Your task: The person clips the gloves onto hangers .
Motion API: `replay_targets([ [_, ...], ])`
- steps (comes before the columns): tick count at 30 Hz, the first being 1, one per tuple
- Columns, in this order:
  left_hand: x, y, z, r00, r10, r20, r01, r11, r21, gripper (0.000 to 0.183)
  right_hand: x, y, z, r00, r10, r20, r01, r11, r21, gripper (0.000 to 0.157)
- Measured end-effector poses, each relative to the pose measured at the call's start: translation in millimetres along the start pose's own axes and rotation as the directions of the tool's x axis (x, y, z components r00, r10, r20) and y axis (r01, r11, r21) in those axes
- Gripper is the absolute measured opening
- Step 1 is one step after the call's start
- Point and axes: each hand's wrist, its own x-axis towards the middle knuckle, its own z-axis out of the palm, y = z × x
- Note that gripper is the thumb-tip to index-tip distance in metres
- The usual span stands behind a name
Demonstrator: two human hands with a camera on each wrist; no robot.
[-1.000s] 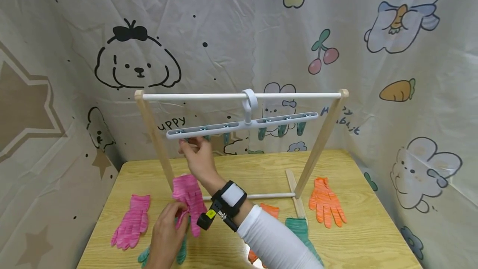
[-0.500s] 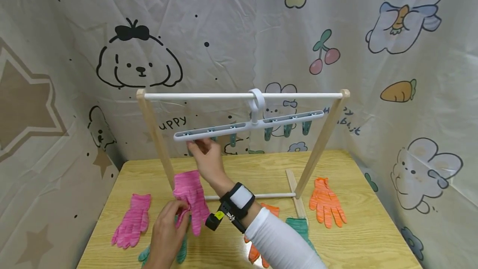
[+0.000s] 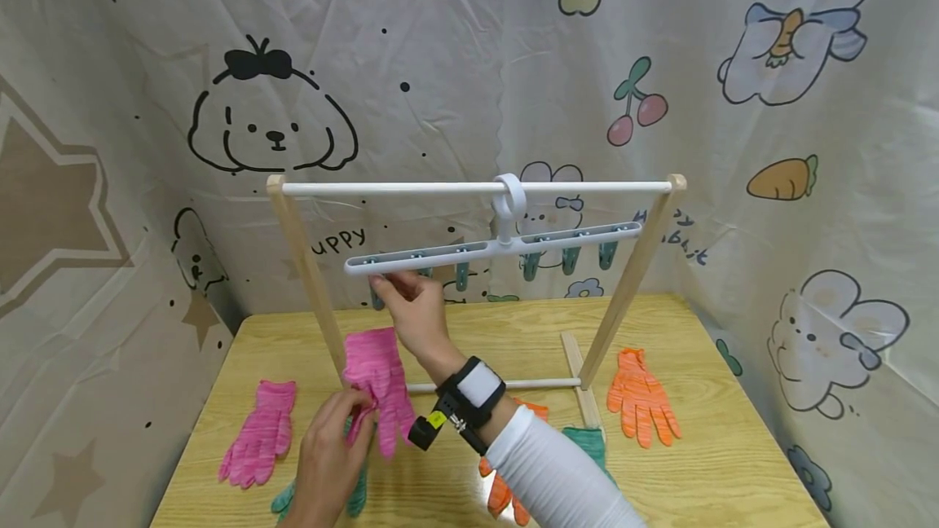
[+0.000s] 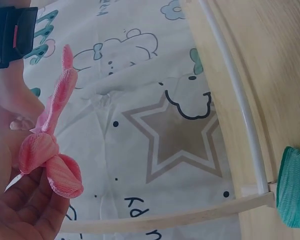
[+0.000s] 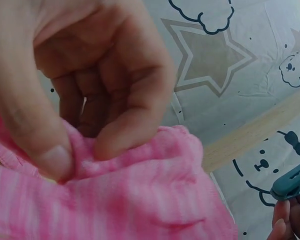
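Observation:
In the head view my left hand (image 3: 330, 446) pinches a pink knit glove (image 3: 377, 373), which stands cuff up above the table. The left wrist view shows fingers (image 4: 40, 202) curled on its folded finger part (image 4: 64, 176). Above it, my right hand (image 3: 424, 320) pinches the leftmost teal clip (image 5: 290, 182) under a white clip hanger (image 3: 414, 257). That clip is apart from the glove's cuff. The hanger tilts, its left end lower, with its hook (image 3: 508, 194) over the rack's top bar (image 3: 396, 187). My left hand fills much of the right wrist view.
Another pink glove (image 3: 258, 434) lies at the table's left, and an orange glove (image 3: 641, 398) at the right. A teal glove (image 3: 357, 495) lies partly under my left hand. More orange (image 3: 500, 499) and teal (image 3: 587, 446) gloves show beside my right sleeve. Wooden posts (image 3: 634, 288) flank the hanger.
The hanger has slid right along the bar with my right hand at its clip. The held pink glove has risen slightly; my left hand has hardly moved.

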Motion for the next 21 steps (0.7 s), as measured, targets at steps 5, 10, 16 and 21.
replay_targets([
  [5,2.4,2.5,-1.1,1.0,0.025,-0.012,-0.025,1.0,-0.018,0.02,-4,-15,-1.5,1.0,0.008,-0.002,-0.008,1.0,-0.007,0.029],
  [10,5.9,4.6,-2.5,0.998,0.052,-0.03,-0.053,0.998,-0.035,0.018,-3,-14,-2.0,1.0,-0.01,-0.011,0.01,1.0,-0.006,0.028],
  [16,9.4,7.8,-4.0,0.997,0.074,-0.038,-0.076,0.996,-0.037,0.017,-3,-17,-2.0,1.0,-0.013,-0.012,0.013,1.0,-0.015,0.027],
  [21,10.8,8.9,-3.7,0.992,0.11,-0.065,-0.112,0.993,-0.038,0.018,-4,-20,-2.3,1.0,-0.027,-0.007,0.027,1.0,-0.015,0.026],
])
